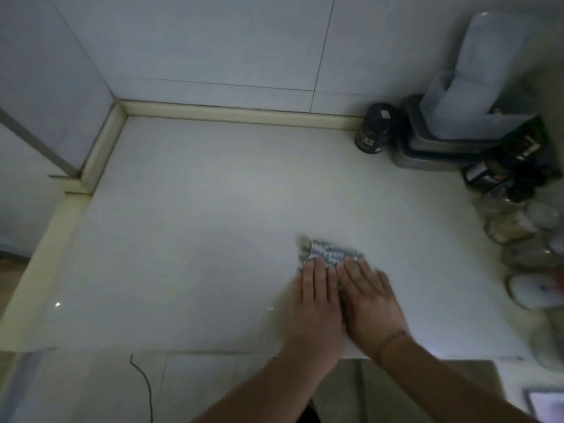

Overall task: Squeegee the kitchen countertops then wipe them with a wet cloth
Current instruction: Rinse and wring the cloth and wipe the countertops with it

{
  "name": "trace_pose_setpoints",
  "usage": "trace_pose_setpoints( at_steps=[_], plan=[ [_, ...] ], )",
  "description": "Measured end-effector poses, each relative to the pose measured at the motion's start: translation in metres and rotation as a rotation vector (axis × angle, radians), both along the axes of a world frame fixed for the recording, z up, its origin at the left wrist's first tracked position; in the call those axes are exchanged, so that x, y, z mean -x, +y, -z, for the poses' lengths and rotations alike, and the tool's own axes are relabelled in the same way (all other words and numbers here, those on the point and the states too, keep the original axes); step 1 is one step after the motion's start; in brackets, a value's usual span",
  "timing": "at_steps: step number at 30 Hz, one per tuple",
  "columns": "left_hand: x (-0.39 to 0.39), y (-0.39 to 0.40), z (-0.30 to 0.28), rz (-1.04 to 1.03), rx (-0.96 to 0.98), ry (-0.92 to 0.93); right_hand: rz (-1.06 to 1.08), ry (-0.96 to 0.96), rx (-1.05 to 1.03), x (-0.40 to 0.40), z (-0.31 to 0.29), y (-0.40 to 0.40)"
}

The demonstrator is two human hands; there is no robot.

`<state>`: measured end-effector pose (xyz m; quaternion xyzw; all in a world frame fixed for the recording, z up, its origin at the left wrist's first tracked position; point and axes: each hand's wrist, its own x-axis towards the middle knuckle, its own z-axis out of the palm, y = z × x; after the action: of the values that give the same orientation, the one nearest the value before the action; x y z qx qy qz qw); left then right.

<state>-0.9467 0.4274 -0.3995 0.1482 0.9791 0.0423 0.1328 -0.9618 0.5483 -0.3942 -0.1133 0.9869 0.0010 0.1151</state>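
Cloth [328,254]: patterned, folded, flat on the white countertop [198,239], toward its front right.
Left hand [317,300]: fingers straight, palm pressing the cloth's near edge.
Right hand [366,300]: also flat, pressing beside the left; the 2 hands touch.
Risk, right side: a wide sweep could knock the jars [518,227] or the dark bottle [374,129].
Risk, coverage: most of the cloth lies ahead of the palms, so it may bunch and leave streaks.
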Motion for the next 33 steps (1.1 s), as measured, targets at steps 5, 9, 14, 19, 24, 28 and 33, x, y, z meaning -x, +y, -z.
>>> trace_pose_setpoints(
  at_steps=[5, 9, 14, 19, 24, 28, 33],
  plan=[
    [-0.065, -0.001, -0.012, -0.020, -0.087, -0.111, -0.012, -0.026, 0.052, -0.066, -0.001, 0.002],
    [-0.062, 0.008, -0.020, -0.022, -0.101, -0.140, -0.035, -0.060, 0.047, -0.066, -0.005, 0.013],
    [-0.027, 0.063, -0.018, 0.079, -0.128, -0.097, 0.019, -0.078, 0.008, -0.038, -0.005, 0.078],
    [0.095, 0.103, -0.004, -0.008, -0.053, -0.003, 0.128, -0.060, 0.038, 0.086, -0.007, 0.092],
    [0.203, 0.122, -0.009, -0.003, 0.073, -0.068, 0.169, -0.052, 0.058, 0.196, 0.006, 0.112],
    [0.202, 0.159, -0.006, -0.031, 0.052, -0.041, 0.163, -0.061, -0.014, 0.203, 0.003, 0.144],
    [0.190, 0.218, -0.014, 0.036, -0.073, -0.084, 0.238, -0.043, -0.216, 0.194, -0.018, 0.188]
  ],
)
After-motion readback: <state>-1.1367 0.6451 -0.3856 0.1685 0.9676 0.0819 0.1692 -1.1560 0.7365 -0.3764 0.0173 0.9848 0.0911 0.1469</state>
